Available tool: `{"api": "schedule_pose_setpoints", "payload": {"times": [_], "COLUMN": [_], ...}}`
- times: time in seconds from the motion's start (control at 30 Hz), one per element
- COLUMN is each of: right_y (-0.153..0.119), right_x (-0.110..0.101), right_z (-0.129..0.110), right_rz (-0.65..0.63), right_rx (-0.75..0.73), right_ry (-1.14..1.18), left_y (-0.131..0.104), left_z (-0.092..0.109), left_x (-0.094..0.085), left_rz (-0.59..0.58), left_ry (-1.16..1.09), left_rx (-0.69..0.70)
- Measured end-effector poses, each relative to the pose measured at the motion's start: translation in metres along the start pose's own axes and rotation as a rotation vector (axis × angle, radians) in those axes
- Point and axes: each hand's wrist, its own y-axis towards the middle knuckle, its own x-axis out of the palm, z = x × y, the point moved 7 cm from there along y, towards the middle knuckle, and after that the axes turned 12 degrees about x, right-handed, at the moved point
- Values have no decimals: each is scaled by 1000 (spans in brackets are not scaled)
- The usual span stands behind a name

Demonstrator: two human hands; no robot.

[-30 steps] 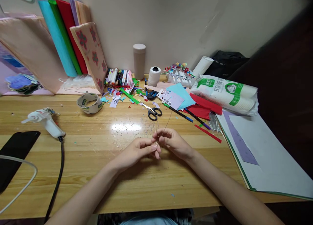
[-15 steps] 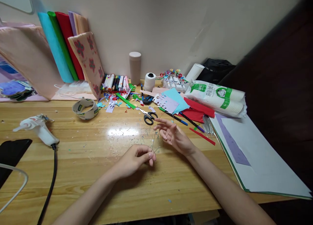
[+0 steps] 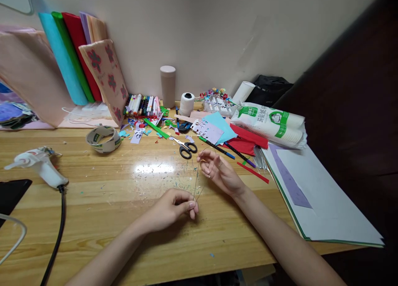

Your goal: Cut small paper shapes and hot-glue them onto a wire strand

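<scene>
A thin wire loop [image 3: 195, 181] stands upright over the desk between my hands. My left hand [image 3: 178, 205] pinches its lower ends between thumb and fingers. At the upper curve is my right hand [image 3: 219, 172], its fingers bent beside the wire and the thumb apart from them. Whether those fingers touch the wire is hard to see. Just beyond my right hand lie black-handled scissors [image 3: 186, 149], blades pointing left and away.
On the left are a glue gun [image 3: 42, 166] and a tape roll [image 3: 104, 140]. Markers [image 3: 143, 105], a thread spool [image 3: 187, 105], paper scraps and a bag of paper cups [image 3: 273, 122] line the back. White sheets [image 3: 329, 195] lie at right.
The right fingers have curled in more around the top of the wire loop. My left hand keeps its pinch on the lower end. The whole view has shifted slightly.
</scene>
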Motion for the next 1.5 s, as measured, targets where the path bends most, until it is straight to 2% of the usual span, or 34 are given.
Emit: {"api": "schedule_pose_setpoints", "payload": {"times": [0.23, 0.53, 0.8, 1.23, 1.37, 1.5], "right_y": [0, -2, 0, 1, 1, 2], "right_x": [-3, -11, -12, -15, -15, -4], "right_z": [1, -2, -1, -1, 4, 18], "right_rz": [69, 170, 186, 213, 214, 98], "right_rx": [17, 38, 48, 33, 50, 130], "right_ry": [-14, -169, -19, -33, -85, -116], "left_y": [-1, -2, -2, -3, -2, 0], "left_z": [-5, -4, -2, -5, -3, -1], "left_x": [3, 3, 5, 7, 4, -5], "left_rz": [-10, 2, -10, -35, 43, 199], "left_ry": [-22, -8, -10, -25, -111, -175], "left_rx": [-11, -63, -79, -49, -19, 20]}}
